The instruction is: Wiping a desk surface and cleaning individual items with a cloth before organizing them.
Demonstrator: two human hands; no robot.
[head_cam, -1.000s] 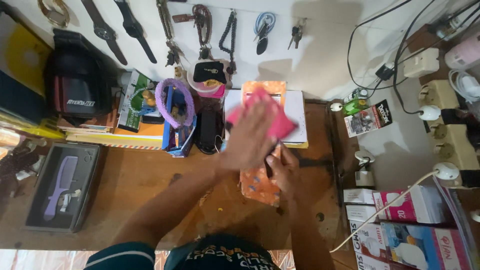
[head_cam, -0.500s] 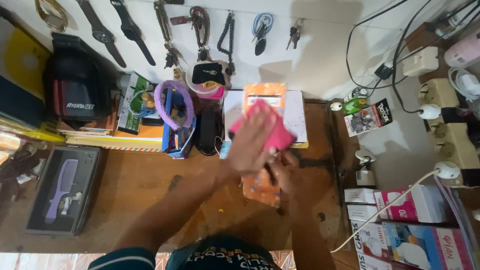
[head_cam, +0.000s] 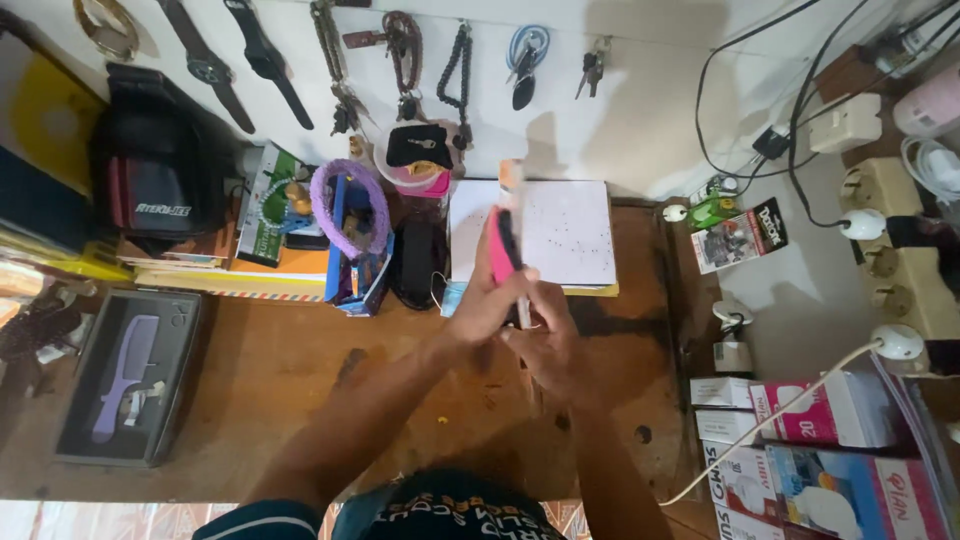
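My left hand [head_cam: 487, 300] presses a pink cloth [head_cam: 498, 245] against the left face of a thin orange flat packet [head_cam: 513, 180]. The packet stands on edge, so only its narrow side shows. My right hand [head_cam: 545, 345] grips the packet's near end from the right. Both hands meet over the middle of the wooden table [head_cam: 270, 400], just in front of a white speckled sheet [head_cam: 565, 230] that lies on a stack by the wall.
A grey tray [head_cam: 175, 385] with a purple comb lies at the left. A black bag [head_cam: 150, 170], books and a blue box with a purple ring [head_cam: 350, 210] line the wall. Watches and keys hang above. Power strips, cables and cartons [head_cam: 810, 470] crowd the right.
The orange packet, lying flat a second ago, has been turned up onto its edge. The pink cloth went from on top of it to its left side.
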